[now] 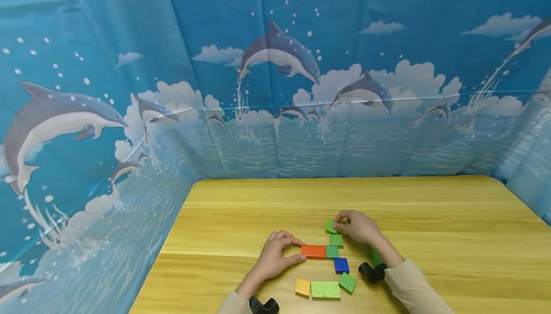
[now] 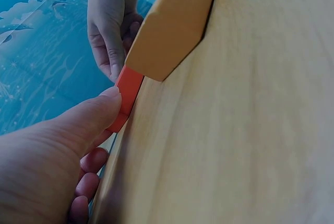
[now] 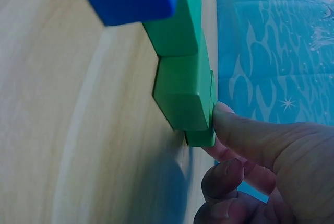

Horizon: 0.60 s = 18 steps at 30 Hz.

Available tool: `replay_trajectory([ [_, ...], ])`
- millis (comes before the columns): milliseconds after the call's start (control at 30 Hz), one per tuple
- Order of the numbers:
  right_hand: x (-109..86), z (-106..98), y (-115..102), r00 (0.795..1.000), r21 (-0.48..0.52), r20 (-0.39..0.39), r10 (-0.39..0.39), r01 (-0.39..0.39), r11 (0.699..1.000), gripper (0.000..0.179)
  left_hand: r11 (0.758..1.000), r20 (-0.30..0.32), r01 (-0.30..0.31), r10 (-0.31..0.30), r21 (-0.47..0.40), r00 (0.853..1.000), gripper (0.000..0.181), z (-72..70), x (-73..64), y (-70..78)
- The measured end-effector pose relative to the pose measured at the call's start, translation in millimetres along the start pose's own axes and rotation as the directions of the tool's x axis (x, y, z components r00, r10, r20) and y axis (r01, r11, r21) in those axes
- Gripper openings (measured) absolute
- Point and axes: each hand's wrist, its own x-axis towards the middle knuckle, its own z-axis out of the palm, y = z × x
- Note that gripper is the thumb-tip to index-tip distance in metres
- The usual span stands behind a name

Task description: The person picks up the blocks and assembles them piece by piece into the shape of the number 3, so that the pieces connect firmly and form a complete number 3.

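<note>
My left hand (image 1: 273,256) pinches the left end of a red rectangular block (image 1: 314,252) between thumb and index finger. At the far end of a row of blocks, my right hand (image 1: 358,227) pinches a green square block (image 1: 330,227) by its right side. Just nearer lies another green square block (image 1: 336,241). A darker green block (image 1: 332,252) touches the red block's right end. Below it sits a blue block (image 1: 341,265), then a turned green block (image 1: 347,283). A light green rectangular block (image 1: 325,290) and an orange block (image 1: 303,287) lie side by side nearest me.
The blocks lie on a yellow wood-grain table (image 1: 241,213). Something green (image 1: 376,257) shows partly behind my right forearm. A blue dolphin-print curtain (image 1: 275,141) hangs along the table's far edge and sides. Black wrist devices (image 1: 372,272) are on both wrists.
</note>
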Motion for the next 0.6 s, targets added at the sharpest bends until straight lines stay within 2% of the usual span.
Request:
replay_trajectory([
  [600, -0.5, 1.0, 0.1, 1.000, 0.007, 0.005, -0.012, 0.012, 1.000, 0.014, 1.000, -0.006, 0.001, -0.001, 0.000, 1.000, 0.034, 1.9, 1.1, -2.9],
])
